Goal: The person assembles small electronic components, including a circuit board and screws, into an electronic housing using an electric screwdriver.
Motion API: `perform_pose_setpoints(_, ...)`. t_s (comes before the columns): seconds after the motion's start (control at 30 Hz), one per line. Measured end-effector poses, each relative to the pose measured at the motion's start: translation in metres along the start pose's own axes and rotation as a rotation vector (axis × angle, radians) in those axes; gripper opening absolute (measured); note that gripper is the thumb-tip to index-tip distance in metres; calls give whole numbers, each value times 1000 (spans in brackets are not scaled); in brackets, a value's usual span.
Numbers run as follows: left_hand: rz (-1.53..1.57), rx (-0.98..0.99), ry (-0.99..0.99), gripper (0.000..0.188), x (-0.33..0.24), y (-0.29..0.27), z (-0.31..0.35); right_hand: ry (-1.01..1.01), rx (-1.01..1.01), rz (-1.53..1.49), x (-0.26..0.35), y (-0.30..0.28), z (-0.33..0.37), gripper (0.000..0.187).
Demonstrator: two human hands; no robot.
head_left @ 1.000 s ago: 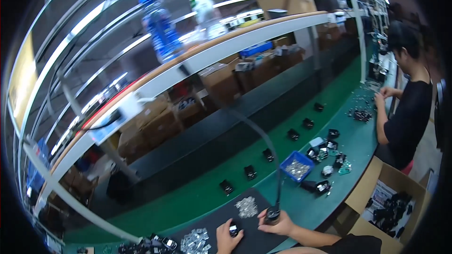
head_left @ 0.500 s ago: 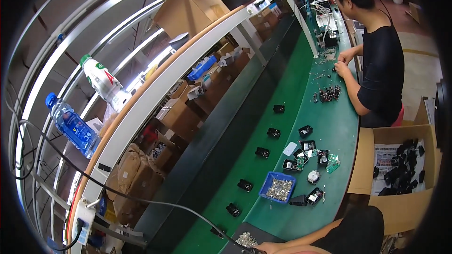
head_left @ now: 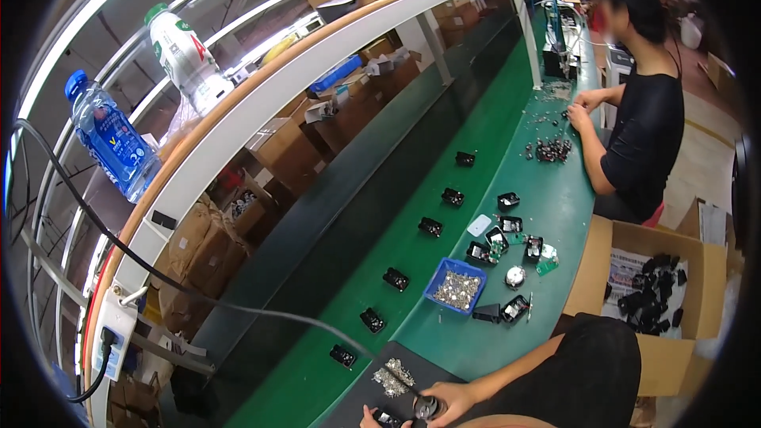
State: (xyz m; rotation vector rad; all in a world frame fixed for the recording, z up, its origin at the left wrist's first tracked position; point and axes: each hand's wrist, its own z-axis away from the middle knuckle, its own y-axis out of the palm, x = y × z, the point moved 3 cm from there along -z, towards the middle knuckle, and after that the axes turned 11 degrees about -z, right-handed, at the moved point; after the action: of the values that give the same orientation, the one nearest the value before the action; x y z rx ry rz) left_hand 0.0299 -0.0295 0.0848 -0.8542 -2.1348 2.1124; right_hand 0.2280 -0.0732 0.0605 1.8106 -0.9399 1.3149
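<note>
At the lower edge, my right hand (head_left: 452, 401) is closed round a dark corded electric screwdriver (head_left: 428, 406), seen nearly end-on; its tip is hidden. Beside it my left hand (head_left: 369, 418), mostly cut off by the frame edge, grips a small black plastic housing (head_left: 387, 418). Both hands are over a dark mat (head_left: 365, 391). A heap of small silvery screws or metal parts (head_left: 393, 378) lies on this mat, just beyond my hands. The black cable (head_left: 261, 311) runs from the tool up to the left.
Several black housings (head_left: 395, 279) stand in a row along the green belt. A blue bin (head_left: 435, 295) of small metal parts, a round silvery part (head_left: 515, 277) and opened housings with circuit boards (head_left: 547, 265) are further right. A co-worker (head_left: 646, 103) sits beyond an open carton (head_left: 682, 357) of black parts.
The view has shifted, so my hands and the mat show more fully. The screwdriver and the housing in my left hand have come into sight. The row of housings appears lower and further left.
</note>
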Motion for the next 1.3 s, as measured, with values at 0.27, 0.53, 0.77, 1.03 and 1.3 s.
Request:
perform_pose_setpoints(0.27,226,-166,88,88,61,63,16,-251,-663,-424,6,9,11,59)
perform_pose_setpoints(0.53,193,-184,33,99,55,65,11,-345,-902,-143,9,10,24,27)
perform_pose_setpoints(0.77,275,-316,59,82,76,66,3,-324,-771,-159,27,18,11,19)
perform_pose_setpoints(1.03,535,-462,-139,87,87,42,39,-137,-579,-104,-8,8,9,18)
perform_pose_setpoints(1.3,278,-845,-145,74,131,-17,100,-403,-619,-180,3,10,7,34)
